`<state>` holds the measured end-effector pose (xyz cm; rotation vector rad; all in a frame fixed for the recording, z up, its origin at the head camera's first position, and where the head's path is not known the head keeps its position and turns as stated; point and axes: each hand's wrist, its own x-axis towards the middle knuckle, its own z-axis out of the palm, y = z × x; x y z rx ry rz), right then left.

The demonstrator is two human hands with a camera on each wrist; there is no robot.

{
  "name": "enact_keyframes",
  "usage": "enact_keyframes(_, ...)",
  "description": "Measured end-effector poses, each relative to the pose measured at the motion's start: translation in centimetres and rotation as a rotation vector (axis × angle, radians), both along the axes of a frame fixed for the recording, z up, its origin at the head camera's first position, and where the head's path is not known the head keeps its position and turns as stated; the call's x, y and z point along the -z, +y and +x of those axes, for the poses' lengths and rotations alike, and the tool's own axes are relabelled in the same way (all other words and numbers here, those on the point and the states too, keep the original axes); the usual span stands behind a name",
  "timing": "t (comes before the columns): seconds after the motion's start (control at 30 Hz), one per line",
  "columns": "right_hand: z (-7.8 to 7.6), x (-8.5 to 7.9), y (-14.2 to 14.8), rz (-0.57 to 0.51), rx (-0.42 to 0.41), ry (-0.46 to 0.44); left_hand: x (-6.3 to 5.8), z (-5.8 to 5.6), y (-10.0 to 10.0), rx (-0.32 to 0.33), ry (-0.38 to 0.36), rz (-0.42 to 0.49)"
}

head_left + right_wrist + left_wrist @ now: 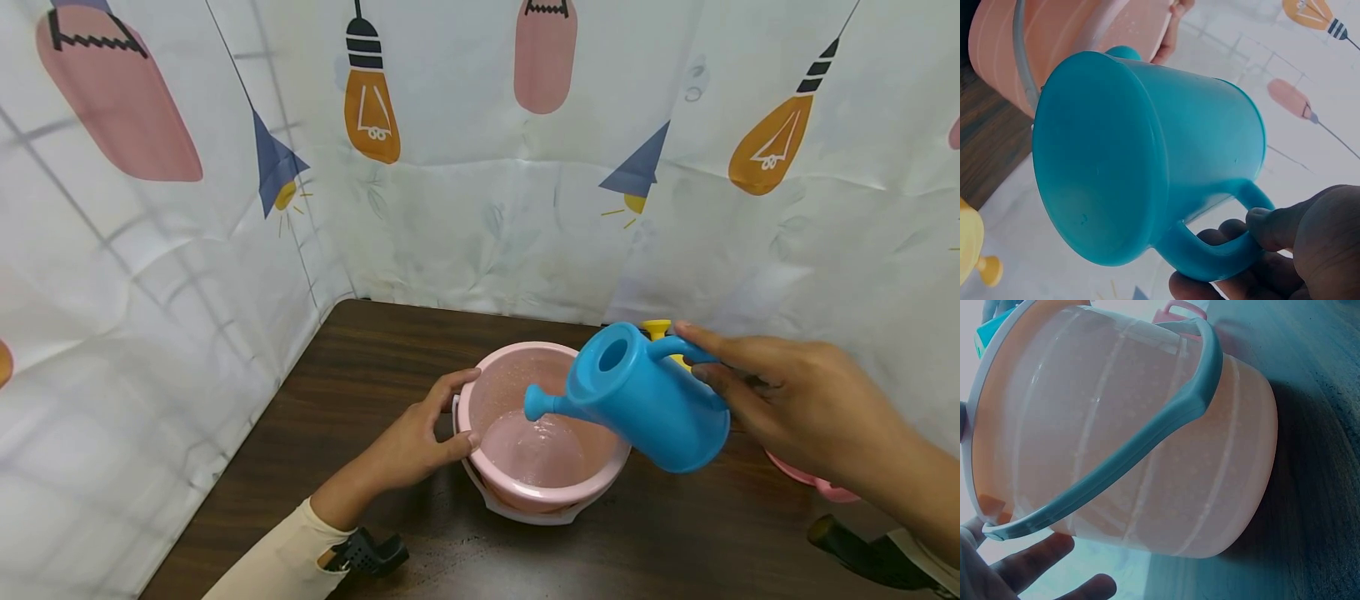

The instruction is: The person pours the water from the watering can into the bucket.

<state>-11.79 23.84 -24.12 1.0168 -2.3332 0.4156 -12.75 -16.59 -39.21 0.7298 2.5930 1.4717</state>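
A pink bucket (517, 492) stands on the dark wooden table, glinting liquid with ripples at its bottom. My left hand (408, 437) rests on its left rim, thumb and forefinger spread along the edge. In the left wrist view other fingers (1094, 587) extend past the wall, near the bucket's hanging handle (1147, 437). My right hand (795, 387) grips a blue watering can (660, 408) by its handle (1210, 253), fingers curled round it. The can tilts left, its spout (542, 402) over the bucket's opening.
Behind the blue can a yellow item with a flared spout (657, 327) shows partly. A pink object (832, 492) lies under my right forearm, mostly hidden. A white patterned curtain (465, 233) hangs along the table's back and left edges.
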Motion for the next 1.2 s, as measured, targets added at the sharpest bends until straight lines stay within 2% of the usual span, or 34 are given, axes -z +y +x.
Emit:
enact_keyframes(0.37,0.1,0.1,-0.4,0.032,0.032,-0.019,0.1,0.0,0.0,0.004,0.003,0.002)
enact_keyframes(0.83,-0.2,-0.1,-1.0,0.049,0.021,0.003,0.0,0.0,0.0,0.007,-0.001,-0.002)
enact_keyframes(1.2,-0.3,-0.3,-1.2,0.063,0.011,-0.002,0.1,-0.1,0.1,0.011,0.03,0.018)
